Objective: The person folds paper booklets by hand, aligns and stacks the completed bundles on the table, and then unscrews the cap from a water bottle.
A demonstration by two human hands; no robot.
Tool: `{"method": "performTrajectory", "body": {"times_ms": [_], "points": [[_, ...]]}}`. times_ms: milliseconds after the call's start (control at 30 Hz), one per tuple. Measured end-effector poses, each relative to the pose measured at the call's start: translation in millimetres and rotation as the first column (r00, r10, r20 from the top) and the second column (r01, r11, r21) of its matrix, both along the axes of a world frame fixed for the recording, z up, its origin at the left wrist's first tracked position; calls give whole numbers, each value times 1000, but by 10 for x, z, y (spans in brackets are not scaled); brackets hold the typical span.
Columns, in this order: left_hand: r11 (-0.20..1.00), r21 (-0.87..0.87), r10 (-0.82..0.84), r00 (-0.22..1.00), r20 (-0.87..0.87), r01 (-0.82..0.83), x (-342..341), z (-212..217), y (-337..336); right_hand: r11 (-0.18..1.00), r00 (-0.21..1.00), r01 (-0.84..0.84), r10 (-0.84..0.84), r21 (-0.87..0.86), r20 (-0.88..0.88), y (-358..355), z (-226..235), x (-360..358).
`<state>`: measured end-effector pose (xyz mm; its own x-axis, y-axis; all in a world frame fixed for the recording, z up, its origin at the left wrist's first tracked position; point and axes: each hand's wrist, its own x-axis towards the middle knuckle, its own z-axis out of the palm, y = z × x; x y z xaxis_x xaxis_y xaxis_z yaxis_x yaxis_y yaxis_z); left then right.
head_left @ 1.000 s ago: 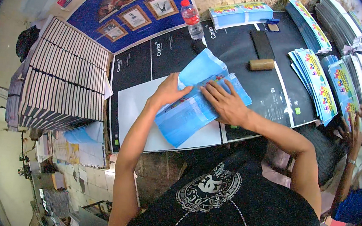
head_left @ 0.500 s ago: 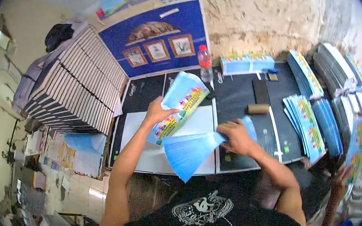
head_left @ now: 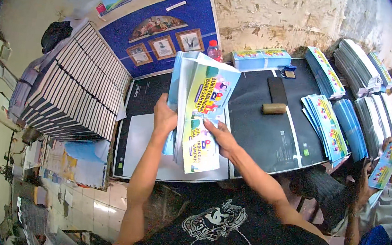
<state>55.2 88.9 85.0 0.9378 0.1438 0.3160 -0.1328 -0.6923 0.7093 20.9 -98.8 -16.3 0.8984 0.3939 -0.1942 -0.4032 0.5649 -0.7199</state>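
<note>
My left hand (head_left: 164, 116) pinches the left edge and my right hand (head_left: 221, 138) grips the lower right of the booklet bundle (head_left: 201, 108), held upright over the black table (head_left: 263, 131); light, floppy, glossy-slick, so I'd clamp near the spine.

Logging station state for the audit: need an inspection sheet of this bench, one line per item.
Surface: dark work table, a white sheet on its left part.
Job's things: bundle of printed booklets with yellow and blue covers, held up off the table.
Clutter: wooden-handled tool, flat dark block, bottle with red cap, fanned booklet piles at right.
Grippers: left hand grips the bundle's left edge; right hand holds its lower front.
Cables: nothing seen.
Surroundings: tall stack of bound books at left, blue poster behind, another person's hand at far right.
</note>
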Motion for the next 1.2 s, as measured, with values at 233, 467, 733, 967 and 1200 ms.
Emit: {"method": "performTrajectory", "body": {"times_ms": [233,467,733,967,1200], "points": [[935,352,-11,996,-90,42,62,-123,-149,999,999,-40,39,-32,-17,73,-600,-108],[854,496,-44,972,-230,155,401,-196,-130,650,960,-30,231,-759,160,-138,-627,-71],[853,401,-163,901,-401,333,331,-870,-472,550,945,-289,293,-784,-142,-358,-644,-99],[898,337,-126,899,-420,284,352,-986,-374,559,965,-62,245,-827,94,-425,-884,-64],[704,580,-242,906,-347,410,67,-958,-375,247,777,305,494,-920,390,-715,-704,55]]}}
